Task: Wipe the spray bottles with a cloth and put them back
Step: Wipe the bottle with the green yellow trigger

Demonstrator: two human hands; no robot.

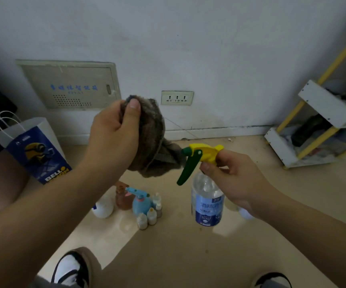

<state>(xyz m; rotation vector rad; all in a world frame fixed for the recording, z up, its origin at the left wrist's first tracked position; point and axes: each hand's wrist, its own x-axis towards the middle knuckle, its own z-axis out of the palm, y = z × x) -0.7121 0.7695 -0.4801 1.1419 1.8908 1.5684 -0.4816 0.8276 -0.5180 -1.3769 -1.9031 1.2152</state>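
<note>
My left hand [114,132] has its fingers clamped around a bunched brown cloth [153,142], held up in the air. Right hand [236,179] pinches the neck of the clear spray bottle [207,202] (yellow head, green trigger), hanging above the floor [188,252], nozzle touching the cloth. Other bottles [139,204] sit clustered on the floor below.

My left hand [114,129] holds cloth [151,140] just left of spray bottle [206,196] in my right hand [236,179]; small bottles [145,206] on floor [178,252] below, betw. both; bag [35,150] far left, shelf [321,125] far right.
</note>
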